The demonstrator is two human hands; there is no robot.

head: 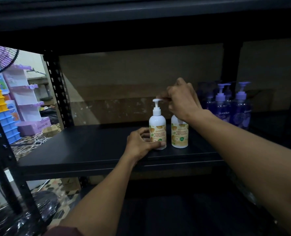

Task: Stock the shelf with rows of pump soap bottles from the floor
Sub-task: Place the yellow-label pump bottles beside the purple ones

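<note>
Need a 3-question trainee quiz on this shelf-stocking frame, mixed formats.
1. True or false: the left hand grips the base of the left white bottle.
2. Multiple choice: what do the fingers of the right hand pinch? A) a price tag B) the pump head of the left white bottle C) a cloth
3. Fill in: on the shelf, the purple bottles stand to the ____ of the right white bottle.

Key: 1 true; 2 B; 3 right.
</note>
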